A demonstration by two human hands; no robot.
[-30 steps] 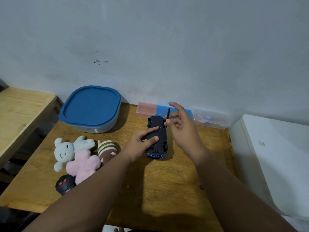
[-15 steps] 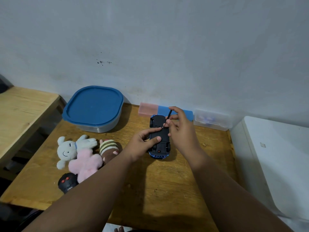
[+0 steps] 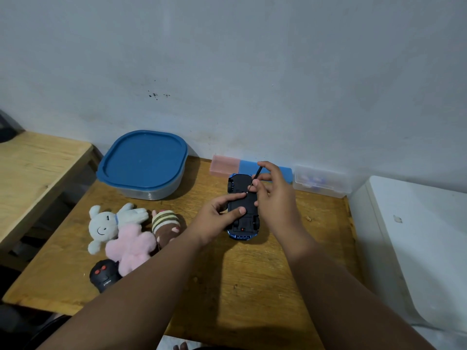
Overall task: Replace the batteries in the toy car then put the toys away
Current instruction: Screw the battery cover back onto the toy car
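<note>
1. Toy car (image 3: 249, 210): upside down on the counter (image 3: 227, 286), near the wall.
2. Left hand (image 3: 217, 213): forefinger and thumb lie straight on the underside, pressing it steady.
3. Right hand (image 3: 275, 195): fingers (image 3: 265, 176) pinch a screwdriver (image 3: 255, 179), tip at a screw.
4. Step: battery-cover screw. It could be loosening before the swap or tightening after; undetermined.
5. Next: tip kept seated, car held still.
6. Plush toys (image 3: 131, 238), remote (image 3: 103, 274): lying out, left.

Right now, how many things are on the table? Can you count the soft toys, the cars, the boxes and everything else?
Soft toys: 3, white, pink, striped
Toy car: 1
Remote: 1
Screwdriver: 1
Boxes: 4, big tub with blue lid, pink, blue, clear
Total: 10
</note>
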